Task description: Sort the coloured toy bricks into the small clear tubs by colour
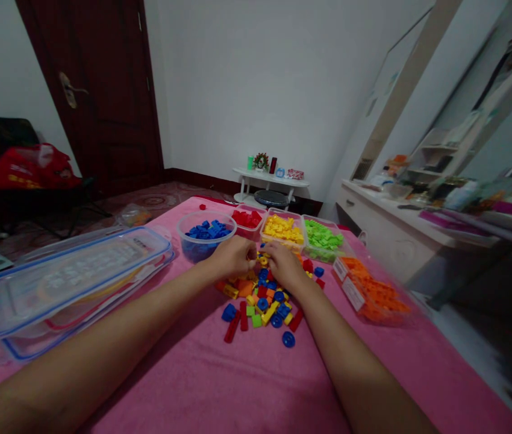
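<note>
A heap of mixed coloured plastic bricks (pixel 262 301) lies on the pink cloth (pixel 247 386). Both my hands rest at the heap's far edge, almost touching each other. My left hand (pixel 233 256) is curled with its fingertips pinched among the bricks. My right hand (pixel 283 265) is also curled, fingers down in the pile. What either hand pinches is too small to name. Behind the hands stand a round tub of blue bricks (pixel 206 232) and tubs of red (pixel 247 219), yellow (pixel 282 230) and green bricks (pixel 323 236). A tub of orange bricks (pixel 371 292) sits to the right.
Stacked clear lids and containers (pixel 70 283) lie at the left of the cloth. A white dresser (pixel 387 229) with clutter stands to the right, a small white shelf table (pixel 269 178) by the far wall, and a dark door (pixel 102 90) at back left.
</note>
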Motion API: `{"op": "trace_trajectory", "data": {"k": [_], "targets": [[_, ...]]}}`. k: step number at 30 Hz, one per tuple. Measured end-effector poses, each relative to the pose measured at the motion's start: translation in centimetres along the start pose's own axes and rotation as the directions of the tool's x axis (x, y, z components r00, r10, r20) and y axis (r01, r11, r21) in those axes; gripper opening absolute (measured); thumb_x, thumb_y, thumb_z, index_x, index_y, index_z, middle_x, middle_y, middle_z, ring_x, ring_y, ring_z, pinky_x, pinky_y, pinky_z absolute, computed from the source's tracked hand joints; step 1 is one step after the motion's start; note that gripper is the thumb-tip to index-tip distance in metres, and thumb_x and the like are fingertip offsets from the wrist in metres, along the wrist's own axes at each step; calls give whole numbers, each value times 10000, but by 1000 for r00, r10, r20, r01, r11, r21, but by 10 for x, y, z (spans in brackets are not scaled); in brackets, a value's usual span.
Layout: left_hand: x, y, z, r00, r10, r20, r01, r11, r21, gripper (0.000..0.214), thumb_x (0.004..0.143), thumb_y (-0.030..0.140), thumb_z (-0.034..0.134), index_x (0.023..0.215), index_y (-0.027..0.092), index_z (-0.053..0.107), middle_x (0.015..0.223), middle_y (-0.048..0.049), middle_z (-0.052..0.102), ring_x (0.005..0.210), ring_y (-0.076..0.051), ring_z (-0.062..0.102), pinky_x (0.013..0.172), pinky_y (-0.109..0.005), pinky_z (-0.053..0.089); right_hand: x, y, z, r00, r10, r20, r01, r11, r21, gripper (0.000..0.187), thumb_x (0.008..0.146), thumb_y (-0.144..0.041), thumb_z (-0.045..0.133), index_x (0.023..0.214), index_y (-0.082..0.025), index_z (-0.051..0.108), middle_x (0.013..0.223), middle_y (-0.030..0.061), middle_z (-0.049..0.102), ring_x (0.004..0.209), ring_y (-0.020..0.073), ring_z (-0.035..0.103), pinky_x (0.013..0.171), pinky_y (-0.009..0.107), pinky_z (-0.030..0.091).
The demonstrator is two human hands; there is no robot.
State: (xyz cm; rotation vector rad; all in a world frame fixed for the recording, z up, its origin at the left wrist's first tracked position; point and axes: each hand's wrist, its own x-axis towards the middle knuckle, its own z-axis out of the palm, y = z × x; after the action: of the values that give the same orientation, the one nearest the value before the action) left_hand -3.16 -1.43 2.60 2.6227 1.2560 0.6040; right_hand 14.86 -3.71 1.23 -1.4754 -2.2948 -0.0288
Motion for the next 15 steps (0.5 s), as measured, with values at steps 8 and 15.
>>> {"op": "trace_trajectory", "data": {"k": [8, 15], "targets": [[-9, 5, -9, 997, 18, 78, -21, 999, 47, 341, 736, 236, 579, 1054, 232, 700, 881, -84, 700, 789, -231, 619, 667, -274, 406, -5, 1, -12, 982, 159, 104, -145, 980, -134, 243, 761, -136, 518, 930, -214, 673, 1016, 74, 656, 920, 216, 606, 749, 286, 417], [-10, 4, -6, 987, 26, 157, -34, 999, 42, 247, 711, 367, 646, 898, 252, 759, 945, -90, 698, 833, -251, 618, 650, -276, 413, -8, 0, -16, 993, 111, 43, -106, 988, -114, 405, 742, -61, 457, 1036, -221, 686, 1094, 70, 670, 1017, 219, 592, 813, 286, 412]]}}
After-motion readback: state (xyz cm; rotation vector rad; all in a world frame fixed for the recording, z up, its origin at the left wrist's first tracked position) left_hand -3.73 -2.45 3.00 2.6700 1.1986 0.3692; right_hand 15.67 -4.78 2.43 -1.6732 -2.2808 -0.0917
